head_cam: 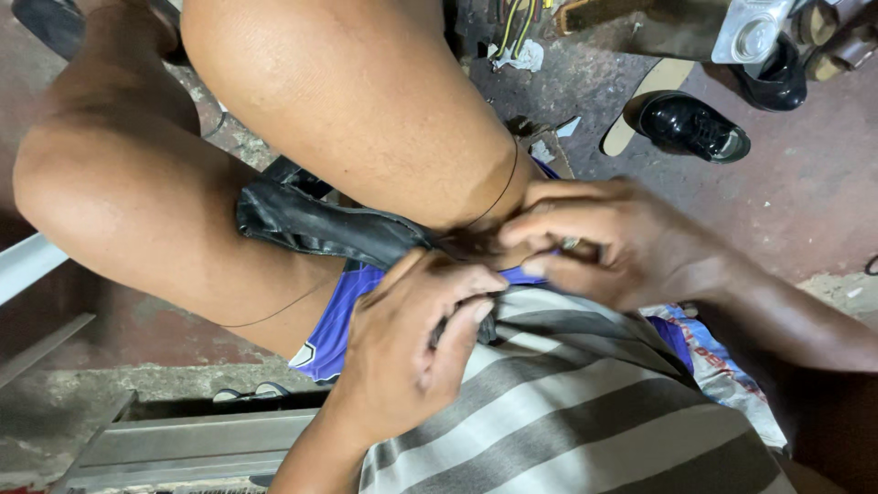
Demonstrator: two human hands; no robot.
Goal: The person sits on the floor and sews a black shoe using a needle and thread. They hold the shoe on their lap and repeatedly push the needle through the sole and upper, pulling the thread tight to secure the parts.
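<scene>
I see the left hand (412, 343) and right hand (604, 242) closed on a black leather shoe upper (311, 224). It is clamped between bare knees, apparently for steadiness; thread (498, 197) runs taut.

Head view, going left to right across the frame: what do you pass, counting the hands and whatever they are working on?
Bent bare knee → black leather piece → left hand gripping that leather → right hand pinching at the same spot → glossy black shoe on the floor, farther off.
</scene>
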